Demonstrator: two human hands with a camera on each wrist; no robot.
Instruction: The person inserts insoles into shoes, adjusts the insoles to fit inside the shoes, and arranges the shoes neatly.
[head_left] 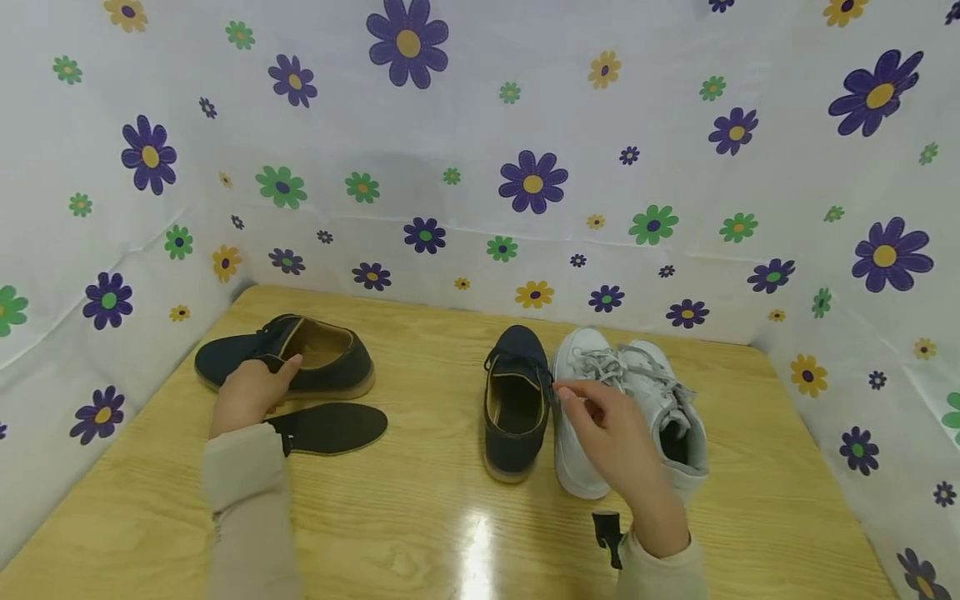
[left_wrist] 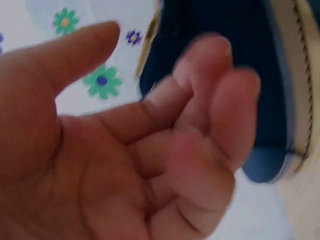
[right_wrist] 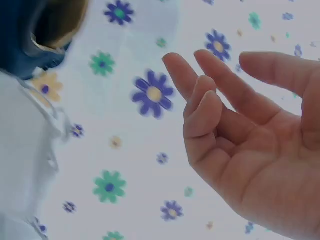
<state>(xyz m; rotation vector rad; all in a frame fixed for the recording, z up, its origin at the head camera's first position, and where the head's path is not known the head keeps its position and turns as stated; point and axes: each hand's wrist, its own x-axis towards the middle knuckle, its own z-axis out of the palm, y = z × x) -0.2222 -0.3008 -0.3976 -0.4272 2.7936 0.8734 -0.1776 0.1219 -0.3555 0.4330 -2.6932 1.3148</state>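
Note:
At the table's left lies a navy lace-up shoe with a tan lining, its toe pointing left. My left hand is at its near side, thumb apart and fingers loosely bent in the left wrist view, with nothing gripped. Just in front of that shoe a black insole lies flat, partly hidden by my wrist. A second navy shoe stands right of centre, toe away from me. Beside it is a pair of white sneakers with grey laces. Over the sneakers hovers my right hand, its fingers relaxed around nothing.
The wooden table carries all the shoes. A white cloth printed with flowers hangs along its back and both sides. A black clip sticks out beside my right sleeve.

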